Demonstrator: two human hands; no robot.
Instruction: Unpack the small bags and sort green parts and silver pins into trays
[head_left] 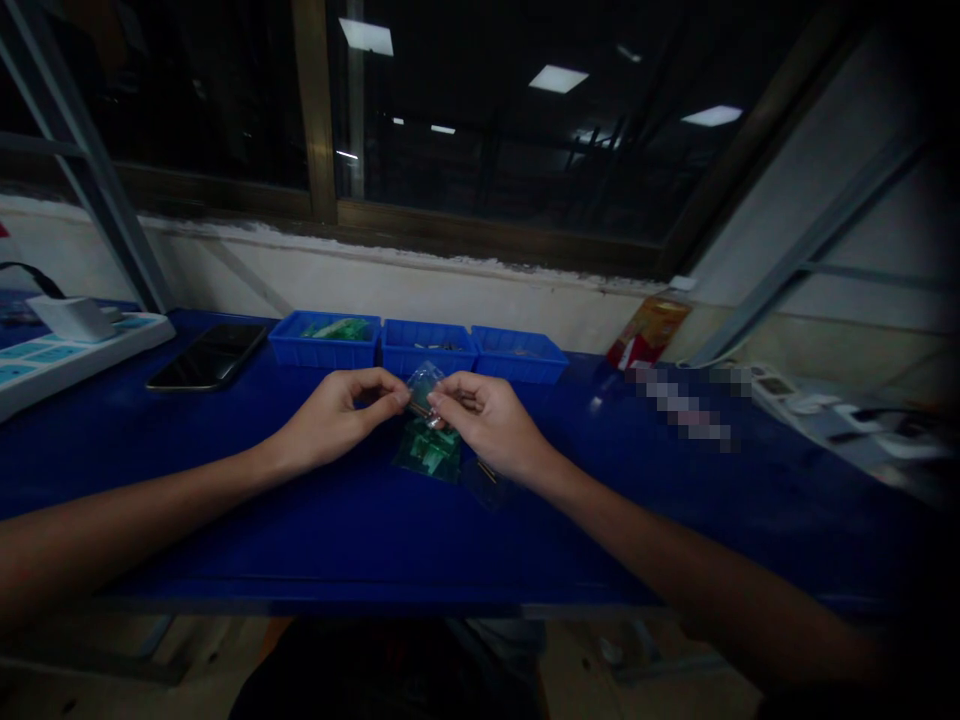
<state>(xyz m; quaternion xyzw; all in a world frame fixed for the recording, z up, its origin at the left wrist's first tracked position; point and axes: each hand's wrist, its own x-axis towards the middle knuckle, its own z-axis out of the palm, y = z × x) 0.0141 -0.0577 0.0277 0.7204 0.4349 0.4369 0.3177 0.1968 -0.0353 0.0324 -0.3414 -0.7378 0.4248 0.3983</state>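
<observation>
A small clear plastic bag (425, 380) is held up between my two hands above the blue table. My left hand (337, 412) pinches its left side with thumb and forefinger. A thin brass-coloured piece shows by those fingertips; whether it lies inside the bag I cannot tell. On the right side, my right hand (487, 415) grips the bag with its fingers curled in. Just below lies a clear bag with green pieces (429, 450) on the tabletop. Another clear bag with thin brass-coloured pins (487, 472) rests under my right wrist, partly hidden.
Three blue bins stand in a row behind my hands: a left bin (322, 352) with green bags, a middle bin (429, 358) and a right bin (521, 366). A phone (208, 357) and power strip (82, 350) lie left. A bottle (651, 328) stands right.
</observation>
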